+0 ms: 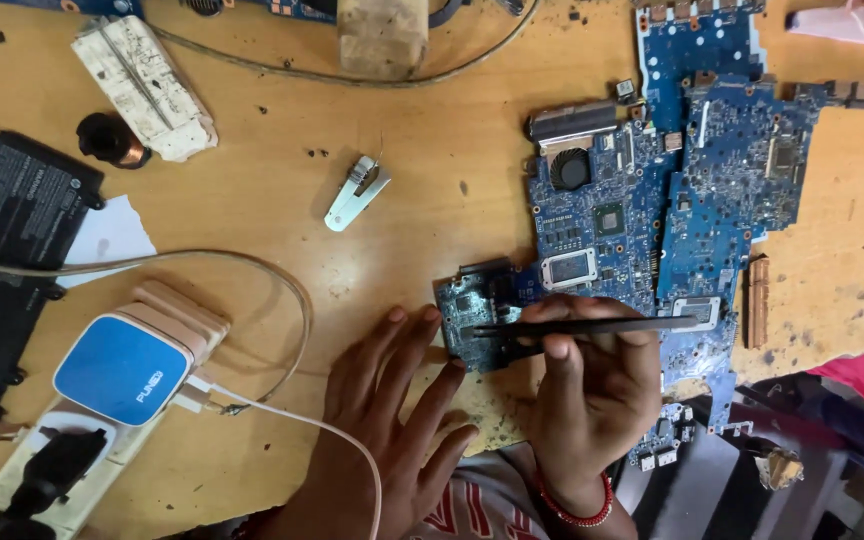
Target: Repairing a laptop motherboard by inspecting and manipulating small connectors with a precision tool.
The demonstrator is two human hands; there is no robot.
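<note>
My left hand (392,410) lies flat on the wooden table (432,230), fingers spread, its fingertips touching the left edge of a small dark-green circuit board (472,315). My right hand (592,390), with a red bracelet at the wrist, pinches black tweezers (592,325) held level across that board, tips pointing left. Just behind the small board lies a blue laptop motherboard (592,220) with a fan and chips.
A second blue board (742,170) overlaps to the right, beside a copper strip (758,300). On the left sit a blue-and-white charger (122,370) on a power strip, a white cable, a black battery pack (12,220), and a white metal bracket (354,192).
</note>
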